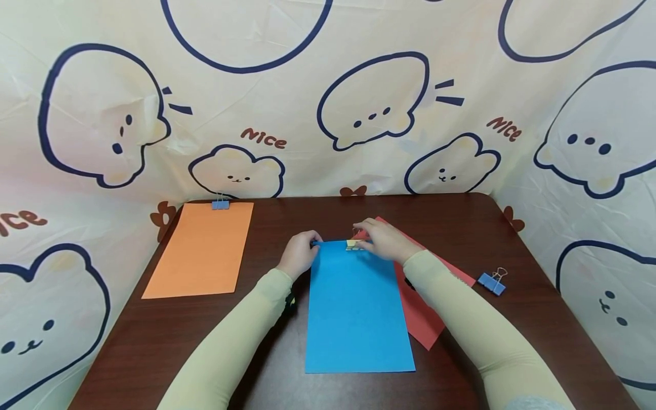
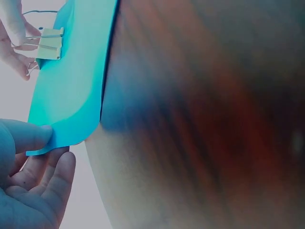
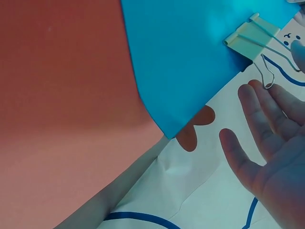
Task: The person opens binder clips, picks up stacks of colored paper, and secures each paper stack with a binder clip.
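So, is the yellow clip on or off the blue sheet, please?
On: the yellow clip straddles the top edge of the blue sheet.

Matt paper, metal & wood-look
Blue sheet (image 1: pixel 353 319) & red sheet (image 1: pixel 417 316): smooth, matt paper; yellow clip (image 3: pixel 252 42): metal w/ bare wire; tabletop (image 1: pixel 282 370): wood-look, sl. gloss
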{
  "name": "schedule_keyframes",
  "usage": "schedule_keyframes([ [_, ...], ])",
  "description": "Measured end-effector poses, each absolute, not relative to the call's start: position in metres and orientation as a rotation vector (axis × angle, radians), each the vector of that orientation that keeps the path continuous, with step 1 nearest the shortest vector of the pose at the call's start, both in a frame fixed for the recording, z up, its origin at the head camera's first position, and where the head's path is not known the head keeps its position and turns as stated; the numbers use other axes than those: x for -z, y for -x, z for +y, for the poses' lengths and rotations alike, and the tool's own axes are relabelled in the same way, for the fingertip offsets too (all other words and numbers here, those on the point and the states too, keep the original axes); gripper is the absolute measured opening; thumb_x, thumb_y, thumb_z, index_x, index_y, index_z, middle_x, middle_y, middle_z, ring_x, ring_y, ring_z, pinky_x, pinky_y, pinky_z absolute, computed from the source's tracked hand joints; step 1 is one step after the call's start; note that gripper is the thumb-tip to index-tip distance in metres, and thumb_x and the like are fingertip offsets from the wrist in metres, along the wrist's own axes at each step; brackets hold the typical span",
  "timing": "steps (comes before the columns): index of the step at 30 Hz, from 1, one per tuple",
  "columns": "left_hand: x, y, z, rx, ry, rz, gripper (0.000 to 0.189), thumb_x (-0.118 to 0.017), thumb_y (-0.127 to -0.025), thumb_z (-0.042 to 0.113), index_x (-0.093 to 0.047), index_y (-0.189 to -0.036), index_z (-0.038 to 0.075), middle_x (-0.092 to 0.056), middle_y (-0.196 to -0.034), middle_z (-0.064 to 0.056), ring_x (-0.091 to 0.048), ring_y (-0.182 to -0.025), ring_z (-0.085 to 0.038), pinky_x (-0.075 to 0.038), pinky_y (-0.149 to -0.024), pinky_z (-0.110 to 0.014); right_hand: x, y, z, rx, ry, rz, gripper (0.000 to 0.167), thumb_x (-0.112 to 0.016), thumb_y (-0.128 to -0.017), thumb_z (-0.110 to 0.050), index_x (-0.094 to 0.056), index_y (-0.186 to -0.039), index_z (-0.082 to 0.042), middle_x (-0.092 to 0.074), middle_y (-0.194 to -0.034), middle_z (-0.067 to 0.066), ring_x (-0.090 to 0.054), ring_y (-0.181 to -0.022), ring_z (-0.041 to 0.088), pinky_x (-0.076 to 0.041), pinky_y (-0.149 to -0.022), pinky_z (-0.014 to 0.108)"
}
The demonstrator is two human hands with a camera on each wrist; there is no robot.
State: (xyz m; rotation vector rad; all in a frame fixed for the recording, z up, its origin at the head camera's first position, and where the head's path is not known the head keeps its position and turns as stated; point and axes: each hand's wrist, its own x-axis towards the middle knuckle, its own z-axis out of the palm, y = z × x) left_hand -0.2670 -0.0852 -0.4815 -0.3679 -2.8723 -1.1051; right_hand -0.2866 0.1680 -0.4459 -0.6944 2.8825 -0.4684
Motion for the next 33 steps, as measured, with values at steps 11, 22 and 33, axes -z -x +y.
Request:
schedule_keyframes([
  [11,0.482,0.266,-0.085,1.108,0.362,-2.864,0.008,-0.064,-0.101,0.007,-0.072,-0.106,0.006,-0.072,-0.112,-0.012,-0.065,-0.097,-0.027,-0.058,-0.091,-0.043,0.445,0.282,0.175,0.433,0.623,2.977,0.067,-0.07,-0.099,-0.042,-0.048,-0.153,-0.01,-0.055,-0.147,0.015,-0.056,-0.134,0.034,-0.052,-0.106,0.052],
  [22,0.48,0.263,-0.084,1.115,0.331,-2.862,0.008,-0.065,-0.101,0.008,-0.072,-0.106,0.006,-0.072,-0.112,-0.012,-0.065,-0.097,-0.028,-0.059,-0.09,-0.043,0.445,0.271,0.192,0.473,0.487,3.051,0.059,-0.072,-0.098,-0.038,-0.055,-0.145,-0.007,-0.063,-0.133,0.017,-0.066,-0.119,0.034,-0.058,-0.095,0.05],
  [33,0.48,0.265,-0.085,1.111,0.295,-2.868,0.01,-0.065,-0.101,0.009,-0.072,-0.108,0.006,-0.072,-0.114,-0.012,-0.065,-0.099,-0.028,-0.059,-0.091,-0.043,0.448,0.251,0.207,0.387,0.446,3.001,0.063,-0.072,-0.098,-0.035,-0.051,-0.147,-0.002,-0.059,-0.139,0.021,-0.062,-0.124,0.037,-0.056,-0.099,0.052],
])
